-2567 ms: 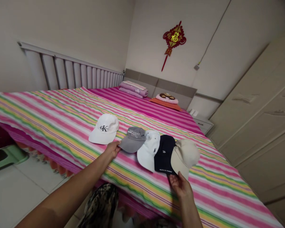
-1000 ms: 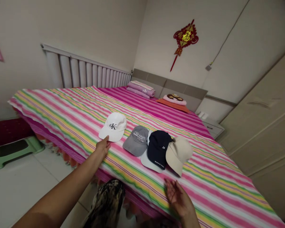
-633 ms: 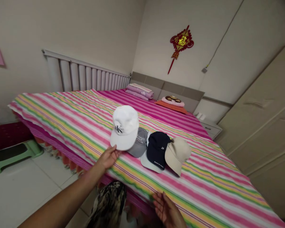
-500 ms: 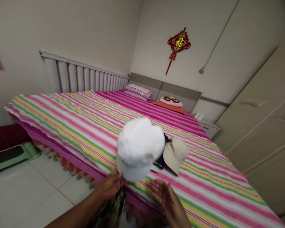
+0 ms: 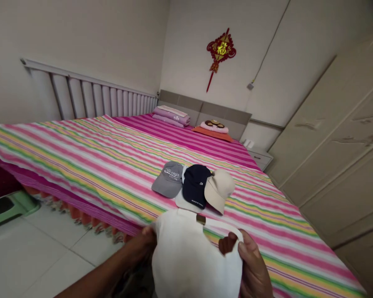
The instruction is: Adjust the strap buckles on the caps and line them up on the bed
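A white baseball cap (image 5: 192, 256) is held close to me over the bed's front edge, its back strap and buckle facing up. On its left side my left hand (image 5: 147, 240) grips the cap, the fingers partly hidden. At the right end of the strap my right hand (image 5: 250, 256) pinches the cap, with fingertips showing through the back opening. Just beyond lie a grey cap (image 5: 169, 180), a navy cap (image 5: 195, 186) and a beige cap (image 5: 220, 188), side by side on the bed. A pale brim (image 5: 186, 203) shows under the navy cap.
The striped bedsheet (image 5: 90, 153) covers the bed. Folded purple bedding (image 5: 170, 116) and a pink pillow (image 5: 214, 126) lie by the headboard (image 5: 226, 118). A radiator (image 5: 93, 93) lines the left wall, a wardrobe (image 5: 332, 136) the right. On the floor stands a green stool (image 5: 25, 203).
The white cap has come down and nearer, turned so its back strap shows. My right hand, open before, now grips it. The grey cap has come into sight.
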A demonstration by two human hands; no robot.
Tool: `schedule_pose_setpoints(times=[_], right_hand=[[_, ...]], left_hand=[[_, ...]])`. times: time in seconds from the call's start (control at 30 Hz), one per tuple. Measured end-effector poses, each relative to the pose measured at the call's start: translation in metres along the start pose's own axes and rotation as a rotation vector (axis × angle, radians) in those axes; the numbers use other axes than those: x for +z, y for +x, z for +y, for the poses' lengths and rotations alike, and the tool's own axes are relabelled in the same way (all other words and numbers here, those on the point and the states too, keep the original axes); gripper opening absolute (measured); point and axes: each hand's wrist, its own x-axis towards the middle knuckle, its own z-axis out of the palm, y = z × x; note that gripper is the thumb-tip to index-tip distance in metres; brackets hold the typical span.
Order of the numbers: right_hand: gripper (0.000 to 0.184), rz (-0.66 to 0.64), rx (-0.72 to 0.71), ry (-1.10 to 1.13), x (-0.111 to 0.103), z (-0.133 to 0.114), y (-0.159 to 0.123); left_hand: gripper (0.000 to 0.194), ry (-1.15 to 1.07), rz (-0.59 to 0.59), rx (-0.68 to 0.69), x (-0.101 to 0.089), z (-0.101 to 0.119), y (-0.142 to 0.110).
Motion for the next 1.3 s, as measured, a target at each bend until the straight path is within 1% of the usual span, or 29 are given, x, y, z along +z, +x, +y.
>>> schedule_pose_setpoints(times=[0.07,0.13,0.2,0.27,0.37,0.43,0.5,0.53,0.6,0.63,0.7,0.73,0.8,0.87,0.97,1.07,1.2,1.3], right_hand=[[0.028,0.027,-0.029,0.023,-0.004,-0.001,0.0],[0.031,0.074,-0.06,0.025,-0.006,-0.002,0.001],[0.029,0.106,-0.105,0.027,-0.008,-0.004,0.002],[0.028,0.116,-0.101,-0.013,-0.008,-0.007,0.002],[0.03,0.145,-0.053,-0.098,-0.009,-0.012,-0.002],[0.03,0.161,-0.055,-0.152,-0.012,-0.016,-0.005],[0.028,0.148,-0.053,-0.242,-0.017,-0.022,-0.006],[0.026,0.114,-0.039,-0.296,-0.019,-0.025,-0.006],[0.027,-0.005,-0.007,-0.384,-0.023,-0.031,-0.004],[0.03,-0.074,-0.003,-0.412,-0.023,-0.033,-0.003],[0.039,-0.188,-0.015,-0.462,-0.018,-0.036,-0.002],[0.04,-0.228,-0.014,-0.501,-0.013,-0.036,-0.003],[0.031,-0.271,0.014,-0.587,-0.001,-0.034,-0.006],[0.025,-0.264,0.05,-0.614,0.012,-0.03,-0.011],[0.03,-0.216,0.071,-0.534,0.023,-0.023,-0.016],[0.033,-0.178,0.086,-0.47,0.025,-0.019,-0.017],[0.031,-0.168,0.086,-0.407,0.026,-0.014,-0.017],[0.03,-0.138,0.099,-0.324,0.026,-0.011,-0.016]], left_hand=[[0.02,0.035,-0.084,0.05,0.004,0.019,0.005],[0.026,0.069,-0.197,0.043,0.012,0.035,0.012],[0.04,0.103,-0.352,-0.031,0.025,0.047,0.017],[0.048,0.132,-0.498,-0.113,0.042,0.057,0.02],[0.043,0.178,-0.6,-0.157,0.064,0.068,0.022],[0.042,0.152,-0.629,-0.157,0.075,0.072,0.022],[0.042,0.076,-0.62,-0.15,0.081,0.072,0.021],[0.04,0.039,-0.608,-0.15,0.082,0.071,0.021],[0.036,-0.008,-0.582,-0.159,0.086,0.069,0.02],[0.034,-0.023,-0.57,-0.169,0.087,0.067,0.019],[0.03,-0.045,-0.529,-0.193,0.091,0.064,0.017],[0.027,-0.048,-0.501,-0.205,0.092,0.062,0.015],[0.023,-0.028,-0.444,-0.222,0.096,0.059,0.012],[0.02,0.015,-0.394,-0.232,0.099,0.057,0.011],[0.019,0.064,-0.335,-0.232,0.102,0.054,0.011],[0.019,0.036,-0.305,-0.23,0.106,0.05,0.013],[0.017,-0.024,-0.31,-0.206,0.112,0.041,0.014],[0.015,-0.029,-0.308,-0.17,0.115,0.041,0.013]])
